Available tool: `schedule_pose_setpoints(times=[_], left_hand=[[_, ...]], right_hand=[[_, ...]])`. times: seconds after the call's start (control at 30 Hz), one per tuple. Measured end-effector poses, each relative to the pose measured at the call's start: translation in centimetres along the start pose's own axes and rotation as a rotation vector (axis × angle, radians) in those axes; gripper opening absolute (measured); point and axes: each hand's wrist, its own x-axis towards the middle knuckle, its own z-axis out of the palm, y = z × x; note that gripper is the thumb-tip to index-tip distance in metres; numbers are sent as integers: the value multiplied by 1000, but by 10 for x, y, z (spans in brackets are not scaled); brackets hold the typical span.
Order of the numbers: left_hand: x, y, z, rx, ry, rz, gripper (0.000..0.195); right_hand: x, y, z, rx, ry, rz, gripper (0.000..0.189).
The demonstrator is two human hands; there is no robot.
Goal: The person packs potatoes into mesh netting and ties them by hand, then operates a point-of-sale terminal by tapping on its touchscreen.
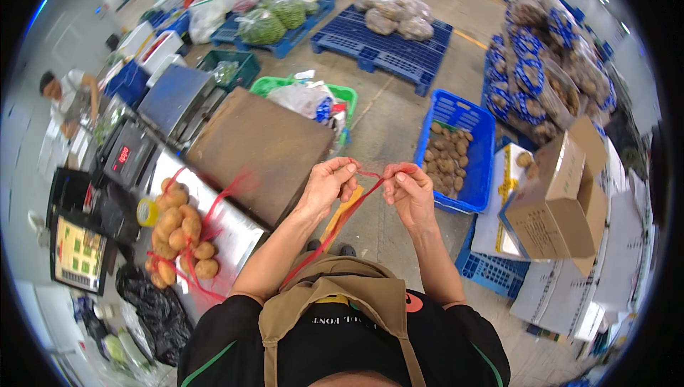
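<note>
Out in front of my chest, my left hand [327, 184] pinches one part of a red mesh net bag [350, 209] between thumb and fingers. A short span of the mesh runs across to my right hand [410, 192], which grips it too. The rest of the net hangs as a narrow twisted strip down toward my apron [331, 272]. To my left, potatoes in red mesh nets [176, 226] lie on a steel weighing surface [238, 232]. Loose red net ends stick out from them.
A brown board-topped platform [262, 144] stands ahead left, near a scale display [124, 154] and a monitor [80, 250]. Right of my hands is a blue crate [486, 146] with potatoes [446, 154]. An open cardboard box [550, 200] stands beyond it. A person [69, 95] works at far left.
</note>
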Motion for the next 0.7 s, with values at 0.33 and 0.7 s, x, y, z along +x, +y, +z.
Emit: schedule_pose_setpoints(times=[0.33,0.7], left_hand=[[127,-44,135,254,-380,-67,14],[251,-71,240,399,-732,-268,20]], right_hand=[[17,-48,-111,-466,351,186,20],[80,-103,-205,-550,786,-207,18]])
